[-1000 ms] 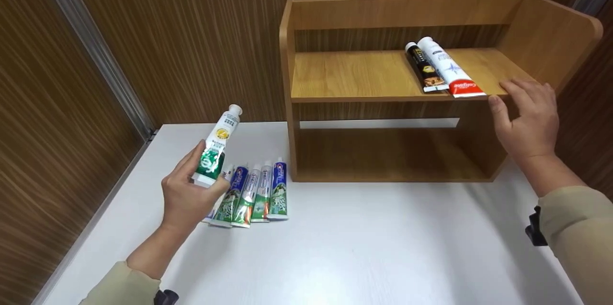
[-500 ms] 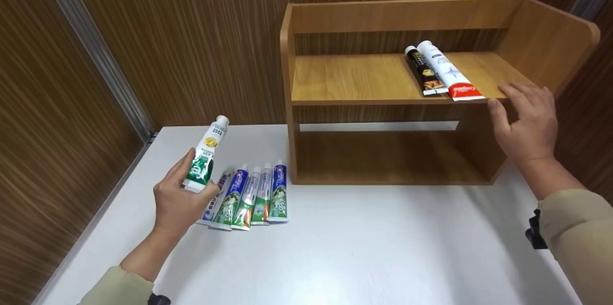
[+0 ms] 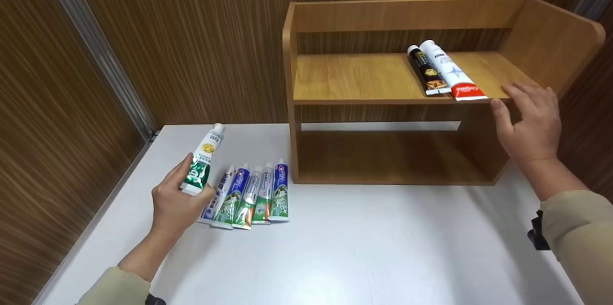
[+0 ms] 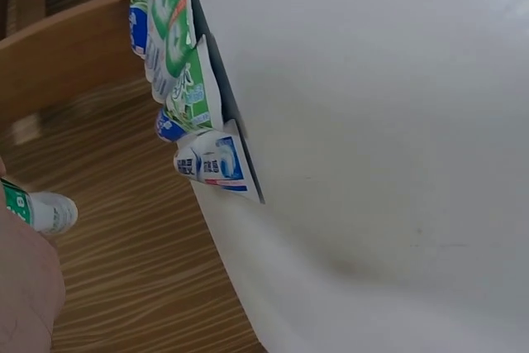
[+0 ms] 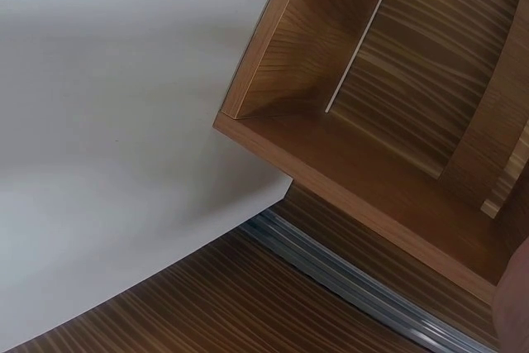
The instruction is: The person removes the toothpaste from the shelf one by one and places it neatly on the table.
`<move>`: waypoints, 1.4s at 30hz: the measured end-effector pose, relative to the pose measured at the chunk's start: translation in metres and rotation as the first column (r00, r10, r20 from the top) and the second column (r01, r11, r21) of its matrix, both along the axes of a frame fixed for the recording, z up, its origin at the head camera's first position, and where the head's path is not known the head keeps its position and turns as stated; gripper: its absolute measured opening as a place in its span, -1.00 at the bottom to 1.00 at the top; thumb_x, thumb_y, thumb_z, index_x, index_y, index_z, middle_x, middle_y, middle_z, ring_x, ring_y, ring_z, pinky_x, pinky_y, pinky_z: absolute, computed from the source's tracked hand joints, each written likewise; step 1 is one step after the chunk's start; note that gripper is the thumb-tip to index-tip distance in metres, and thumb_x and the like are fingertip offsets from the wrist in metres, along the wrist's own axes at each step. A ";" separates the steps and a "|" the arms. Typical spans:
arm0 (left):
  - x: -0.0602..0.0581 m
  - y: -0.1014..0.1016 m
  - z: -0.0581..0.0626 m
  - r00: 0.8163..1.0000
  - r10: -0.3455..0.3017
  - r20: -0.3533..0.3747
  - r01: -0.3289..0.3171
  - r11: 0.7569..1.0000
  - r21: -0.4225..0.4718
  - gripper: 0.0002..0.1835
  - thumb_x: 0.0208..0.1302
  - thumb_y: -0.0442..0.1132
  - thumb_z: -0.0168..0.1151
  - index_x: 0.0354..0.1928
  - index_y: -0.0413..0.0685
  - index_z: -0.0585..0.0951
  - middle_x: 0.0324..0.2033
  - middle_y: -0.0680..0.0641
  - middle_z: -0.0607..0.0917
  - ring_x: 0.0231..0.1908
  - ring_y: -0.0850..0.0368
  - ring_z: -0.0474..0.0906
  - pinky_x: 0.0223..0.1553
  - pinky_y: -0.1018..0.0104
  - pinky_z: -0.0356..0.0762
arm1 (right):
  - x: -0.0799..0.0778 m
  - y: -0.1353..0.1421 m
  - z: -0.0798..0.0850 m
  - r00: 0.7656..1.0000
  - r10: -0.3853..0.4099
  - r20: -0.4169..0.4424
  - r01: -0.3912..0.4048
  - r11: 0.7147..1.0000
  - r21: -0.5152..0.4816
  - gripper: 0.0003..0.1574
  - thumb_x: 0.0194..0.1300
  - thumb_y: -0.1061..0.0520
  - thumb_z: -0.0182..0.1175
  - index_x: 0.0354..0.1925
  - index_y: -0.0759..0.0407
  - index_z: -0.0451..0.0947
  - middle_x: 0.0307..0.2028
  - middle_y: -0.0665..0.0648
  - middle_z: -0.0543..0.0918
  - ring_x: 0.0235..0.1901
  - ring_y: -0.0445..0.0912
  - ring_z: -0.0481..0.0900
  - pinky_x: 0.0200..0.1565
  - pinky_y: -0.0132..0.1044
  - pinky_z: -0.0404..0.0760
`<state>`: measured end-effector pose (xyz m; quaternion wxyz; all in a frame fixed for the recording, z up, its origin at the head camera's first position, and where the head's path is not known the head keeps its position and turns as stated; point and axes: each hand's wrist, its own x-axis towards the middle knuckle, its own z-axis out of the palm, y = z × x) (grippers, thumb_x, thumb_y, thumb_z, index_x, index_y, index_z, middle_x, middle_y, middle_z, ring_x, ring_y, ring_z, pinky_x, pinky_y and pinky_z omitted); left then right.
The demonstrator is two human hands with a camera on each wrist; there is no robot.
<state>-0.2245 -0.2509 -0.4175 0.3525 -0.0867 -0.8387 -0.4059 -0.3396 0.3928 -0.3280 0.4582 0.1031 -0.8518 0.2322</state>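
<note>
My left hand pinches a white-and-green toothpaste tube by its flat end, cap pointing up and away, above the table's left part. In the left wrist view only the white cap end of that tube and a bit of the hand show. Just right of it, several toothpaste tubes lie side by side. My right hand rests on the front edge of the upper shelf at its right end, fingers relaxed. Left of that hand lie a red-and-white Colgate tube and a black toothpaste tube.
A two-level wooden shelf unit stands on the white table at the back right. Wood-grain panels rise behind and at the left. The Colgate tube's end reaches the shelf's front edge.
My left hand has moved down and slightly left with the white-and-green toothpaste tube, uncovering more of the leftmost tube in the row. The right hand stays at the shelf edge.
</note>
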 end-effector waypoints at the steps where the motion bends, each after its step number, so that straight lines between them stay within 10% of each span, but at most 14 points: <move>1: 0.000 0.000 -0.001 1.000 -0.002 0.003 0.002 1.000 0.003 -0.18 -0.07 -0.42 0.40 0.36 -0.15 0.39 0.21 -0.21 0.53 0.05 -0.16 0.59 -0.15 0.59 0.50 | 0.000 0.000 0.000 1.000 -0.003 0.006 0.003 1.000 -0.003 -0.47 0.33 -0.07 0.19 0.19 0.11 0.56 0.20 0.23 0.53 0.28 0.14 0.35 0.45 -0.10 -0.09; 22: 0.002 -0.015 -0.022 0.989 0.050 0.140 -0.053 0.998 0.021 -0.15 -0.11 -0.39 0.44 0.35 -0.14 0.40 0.21 -0.20 0.53 0.04 -0.09 0.59 -0.13 0.61 0.51 | 0.002 0.001 -0.001 1.000 0.007 -0.006 -0.007 1.000 -0.010 -0.48 0.31 -0.06 0.21 0.17 0.12 0.58 0.18 0.24 0.55 0.27 0.14 0.37 0.45 -0.08 -0.08; 30: 0.003 -0.018 -0.028 0.981 0.048 0.188 -0.052 0.999 0.014 -0.14 -0.06 -0.42 0.48 0.37 -0.14 0.37 0.24 -0.22 0.50 0.14 -0.15 0.53 -0.02 0.18 0.54 | 0.000 0.001 -0.002 1.000 -0.006 0.017 0.006 1.000 -0.006 -0.46 0.33 -0.08 0.19 0.19 0.11 0.56 0.20 0.23 0.53 0.29 0.13 0.35 0.45 -0.11 -0.10; 42: 0.004 -0.021 -0.036 0.975 0.025 0.223 -0.028 1.000 0.008 -0.13 -0.06 -0.42 0.49 0.37 -0.21 0.36 0.23 -0.25 0.50 0.11 -0.18 0.54 -0.07 0.21 0.57 | 0.001 0.001 -0.001 0.998 -0.016 0.057 0.017 1.000 -0.016 -0.46 0.36 -0.09 0.15 0.23 0.08 0.53 0.24 0.20 0.50 0.32 0.09 0.31 0.46 -0.13 -0.15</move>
